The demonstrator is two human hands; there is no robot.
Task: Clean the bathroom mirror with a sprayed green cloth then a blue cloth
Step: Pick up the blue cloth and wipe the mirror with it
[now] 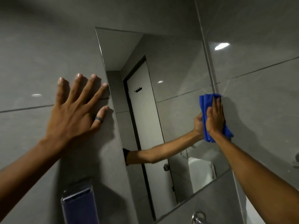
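Two hands raised, left hand [76, 113] fingers spread on wall [40, 54], right hand [215, 118] fingers together pressing blue cloth [204, 102] to mirror [178, 70]

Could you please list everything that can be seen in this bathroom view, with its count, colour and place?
mirror: one, thin silvery edge, on the wall at centre.
blue cloth: one, blue, bunched against the mirror's right edge.
wall tiles: several, glossy grey, around the mirror.
door: one, white with a dark frame, seen only as a reflection.
hook rack: one, black, on the reflected door.
dispenser: one, clear with dark contents, blurred, on the wall at lower left.
metal fitting: one, chrome, bottom edge below the mirror.
ring: one, dark, on the left thumb.
left hand: one, fingers spread flat on the tile left of the mirror.
right hand: one, pressing flat on the blue cloth.
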